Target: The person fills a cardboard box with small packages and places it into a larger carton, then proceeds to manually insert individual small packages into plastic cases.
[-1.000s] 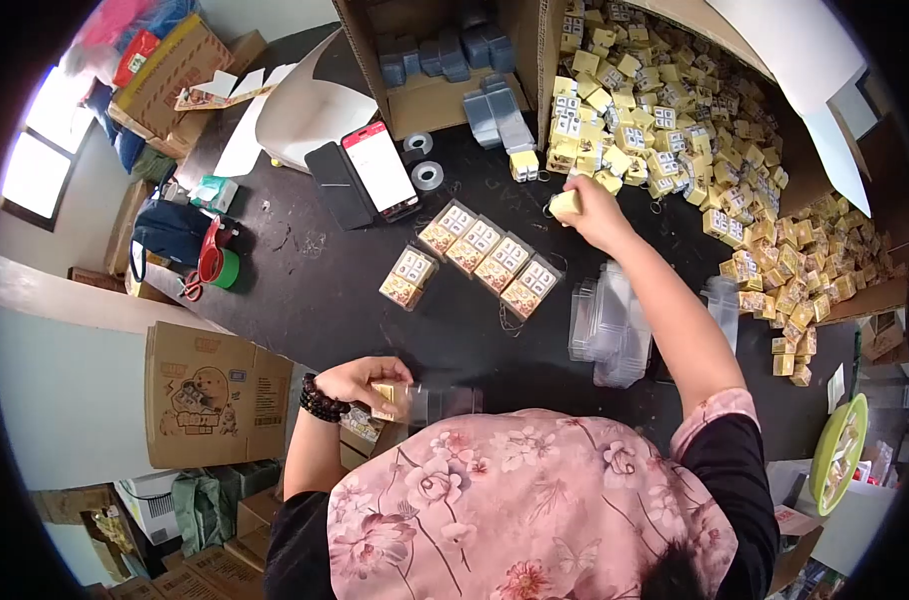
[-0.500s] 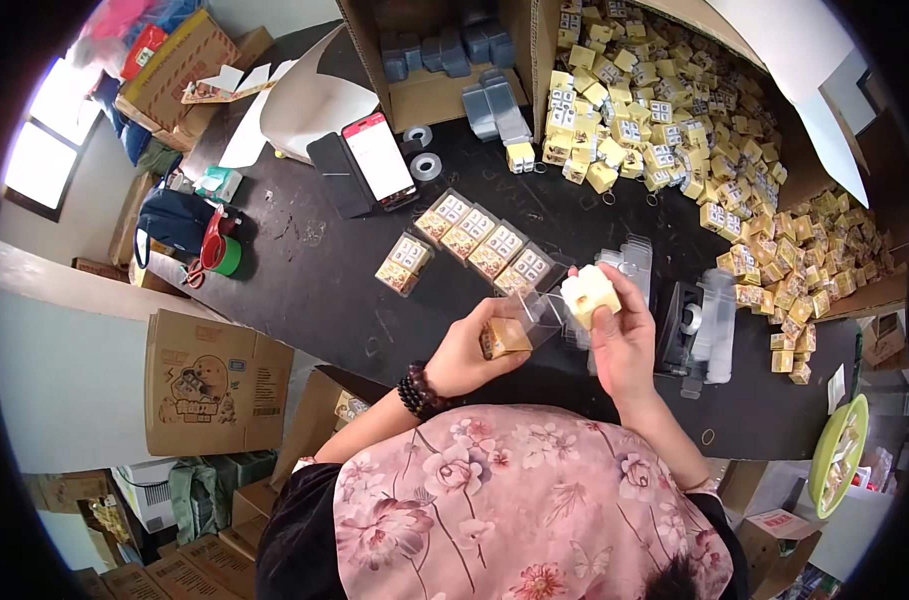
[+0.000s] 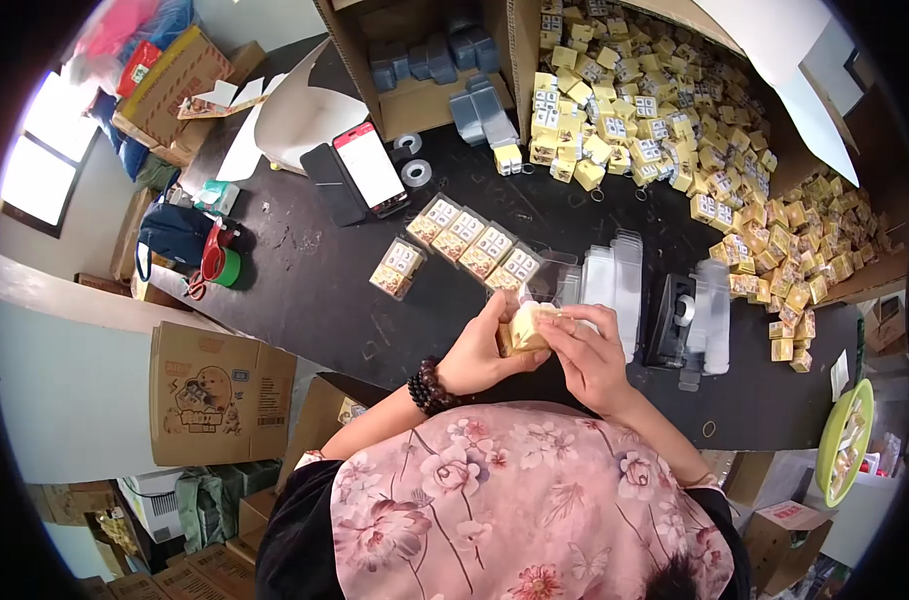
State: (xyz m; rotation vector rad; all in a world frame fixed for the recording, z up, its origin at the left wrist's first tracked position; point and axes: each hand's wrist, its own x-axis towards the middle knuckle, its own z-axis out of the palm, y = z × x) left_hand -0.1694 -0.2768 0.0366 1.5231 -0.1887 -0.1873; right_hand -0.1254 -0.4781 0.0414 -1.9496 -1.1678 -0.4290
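My left hand (image 3: pixel 472 352) is wrapped around a clear plastic box (image 3: pixel 547 280) with a yellow printed piece inside its lower end. A pale yellow cube-shaped block (image 3: pixel 528 328) sits over that box, between my two hands. Fingers of my right hand (image 3: pixel 593 362) are closed on the block's right side. Just beyond, several packed clear boxes (image 3: pixel 472 241) with printed yellow cards form a slanting row. One more packed box (image 3: pixel 396 268) lies apart to their left.
Flat clear sleeves (image 3: pixel 615 285) and a black tape dispenser (image 3: pixel 667 325) lie to the right. Heaps of yellow blocks (image 3: pixel 665 130) spill from a carton at the back right. A phone (image 3: pixel 371 168) and tape rolls (image 3: pixel 416 173) rest further back. A green basket (image 3: pixel 845 440) is at far right.
My right hand has brought the yellow block down and left to the clear box in my left hand. The box's open flaps now point away from me.
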